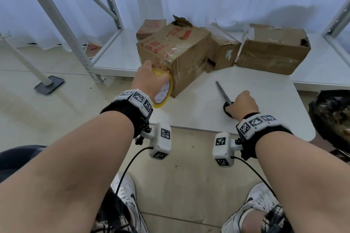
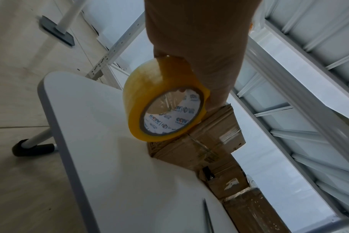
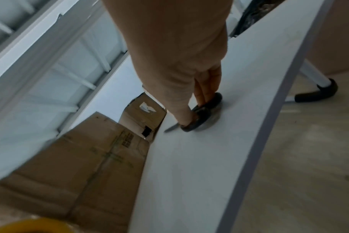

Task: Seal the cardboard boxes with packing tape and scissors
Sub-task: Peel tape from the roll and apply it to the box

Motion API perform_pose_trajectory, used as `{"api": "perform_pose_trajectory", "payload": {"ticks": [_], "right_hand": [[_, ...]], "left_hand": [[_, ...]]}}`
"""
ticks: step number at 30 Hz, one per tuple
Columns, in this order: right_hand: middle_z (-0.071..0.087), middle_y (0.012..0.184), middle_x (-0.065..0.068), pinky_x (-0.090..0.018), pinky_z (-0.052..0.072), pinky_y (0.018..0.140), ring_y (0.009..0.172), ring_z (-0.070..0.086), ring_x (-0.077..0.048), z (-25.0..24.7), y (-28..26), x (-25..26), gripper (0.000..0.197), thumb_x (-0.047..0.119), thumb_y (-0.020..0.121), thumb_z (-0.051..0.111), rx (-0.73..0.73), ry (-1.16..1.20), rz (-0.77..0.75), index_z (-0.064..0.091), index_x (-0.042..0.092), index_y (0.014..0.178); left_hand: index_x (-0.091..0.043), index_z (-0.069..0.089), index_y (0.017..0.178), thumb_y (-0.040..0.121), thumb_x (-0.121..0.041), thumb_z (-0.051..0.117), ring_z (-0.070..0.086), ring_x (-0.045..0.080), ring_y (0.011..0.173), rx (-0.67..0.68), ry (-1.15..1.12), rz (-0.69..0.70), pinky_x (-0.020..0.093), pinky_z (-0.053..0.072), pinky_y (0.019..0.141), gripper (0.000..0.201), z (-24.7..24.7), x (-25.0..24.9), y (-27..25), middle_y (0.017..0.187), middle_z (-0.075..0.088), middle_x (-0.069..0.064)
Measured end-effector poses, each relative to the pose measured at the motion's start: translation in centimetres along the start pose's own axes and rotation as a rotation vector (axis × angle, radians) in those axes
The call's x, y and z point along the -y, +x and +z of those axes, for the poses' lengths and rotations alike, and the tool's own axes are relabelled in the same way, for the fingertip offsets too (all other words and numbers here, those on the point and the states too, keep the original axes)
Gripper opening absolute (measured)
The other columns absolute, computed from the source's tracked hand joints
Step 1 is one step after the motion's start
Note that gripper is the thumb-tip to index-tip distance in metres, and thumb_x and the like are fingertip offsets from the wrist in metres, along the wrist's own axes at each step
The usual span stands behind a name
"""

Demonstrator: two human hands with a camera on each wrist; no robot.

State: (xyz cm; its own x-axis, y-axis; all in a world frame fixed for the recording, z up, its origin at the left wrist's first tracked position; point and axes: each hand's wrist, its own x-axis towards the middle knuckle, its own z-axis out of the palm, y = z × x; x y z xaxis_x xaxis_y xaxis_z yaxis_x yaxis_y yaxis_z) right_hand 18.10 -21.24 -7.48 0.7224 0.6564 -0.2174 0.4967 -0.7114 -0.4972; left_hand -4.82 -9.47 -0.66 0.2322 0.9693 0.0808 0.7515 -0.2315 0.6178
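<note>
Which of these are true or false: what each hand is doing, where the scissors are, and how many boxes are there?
1. The left hand holds a yellow tape roll. True.
2. The scissors are lifted in the air. False: they lie on the white table.
3. The right hand has its fingers at the scissors' black handles. True.
4. Only one box is present. False: several cardboard boxes are there, the nearest right by the tape.
</note>
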Motion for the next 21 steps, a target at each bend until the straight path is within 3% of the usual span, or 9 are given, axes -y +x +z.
{"api": "perform_pose_trajectory", "payload": {"ticks": [4,6,10,12,15,17,19,21], "right_hand": [[0.049,0.13,-0.021,-0.039,0.048,0.09,0.109,0.055,-0.034,-0.6,-0.9,1.3,0.068,0.015,0.085,0.068,0.09,0.363,-0.05,0.033,-0.003,0.14],[0.048,0.132,-0.02,-0.034,0.046,0.081,0.104,0.057,-0.031,-0.8,-1.7,2.0,0.069,0.008,0.087,0.064,0.161,0.51,-0.055,0.029,-0.001,0.145],[0.06,0.106,-0.019,-0.02,0.048,0.064,0.082,0.062,-0.025,-1.7,-3.7,3.3,0.051,-0.004,0.088,0.06,0.322,0.67,-0.163,0.044,0.005,0.136],[0.061,0.096,-0.016,-0.011,0.044,0.049,0.07,0.06,-0.02,-2.4,-5.0,4.4,0.039,0.002,0.089,0.064,0.378,0.744,-0.243,0.052,0.006,0.126],[0.059,0.084,-0.009,-0.01,0.039,0.044,0.061,0.055,-0.013,-3.8,-6.3,6.0,0.024,0.024,0.089,0.067,0.432,0.547,-0.349,0.062,0.013,0.11],[0.058,0.08,-0.005,-0.014,0.037,0.046,0.059,0.052,-0.011,-4.7,-6.7,6.8,0.019,0.033,0.089,0.065,0.509,0.417,-0.356,0.061,0.017,0.099],[0.056,0.079,-0.004,-0.017,0.035,0.048,0.059,0.05,-0.01,-5.6,-6.9,7.4,0.024,0.041,0.088,0.063,0.575,0.358,-0.345,0.059,0.019,0.096],[0.054,0.076,-0.004,-0.015,0.035,0.042,0.057,0.048,-0.01,-6.5,-7.1,7.9,0.031,0.043,0.087,0.063,0.592,0.356,-0.339,0.059,0.015,0.099]], "left_hand": [[-0.018,0.043,0.135,0.085,-0.03,0.064,0.049,0.024,0.103,0.101,-0.033,0.06,0.028,0.037,0.086,0.056,-0.7,-0.1,0.0,0.123,0.044,0.008],[-0.022,0.04,0.14,0.085,-0.026,0.063,0.048,0.024,0.105,0.134,-0.024,0.096,0.026,0.035,0.088,0.06,-1.1,-0.2,-0.1,0.126,0.042,0.01],[-0.031,0.032,0.146,0.085,-0.026,0.062,0.049,0.028,0.111,0.2,0.031,0.127,0.028,0.034,0.089,0.069,-1.6,-0.3,0.0,0.128,0.042,0.012],[-0.032,0.031,0.147,0.085,-0.026,0.062,0.049,0.03,0.114,0.216,0.052,0.122,0.028,0.034,0.089,0.069,-1.9,-0.3,-0.1,0.13,0.042,0.014],[-0.031,0.033,0.147,0.086,-0.025,0.06,0.05,0.031,0.115,0.235,0.084,0.098,0.031,0.037,0.093,0.067,-2.3,-0.7,-0.2,0.133,0.04,0.016],[-0.029,0.032,0.147,0.086,-0.024,0.059,0.049,0.031,0.117,0.246,0.106,0.1,0.034,0.038,0.098,0.067,-2.6,-1.0,-0.2,0.132,0.041,0.018],[-0.029,0.032,0.148,0.086,-0.023,0.059,0.049,0.032,0.117,0.262,0.13,0.102,0.037,0.04,0.099,0.068,-2.7,-1.3,-0.1,0.132,0.042,0.019],[-0.03,0.031,0.148,0.085,-0.026,0.059,0.053,0.035,0.114,0.272,0.145,0.091,0.04,0.042,0.098,0.069,-2.9,-1.4,-0.1,0.134,0.041,0.019]]}}
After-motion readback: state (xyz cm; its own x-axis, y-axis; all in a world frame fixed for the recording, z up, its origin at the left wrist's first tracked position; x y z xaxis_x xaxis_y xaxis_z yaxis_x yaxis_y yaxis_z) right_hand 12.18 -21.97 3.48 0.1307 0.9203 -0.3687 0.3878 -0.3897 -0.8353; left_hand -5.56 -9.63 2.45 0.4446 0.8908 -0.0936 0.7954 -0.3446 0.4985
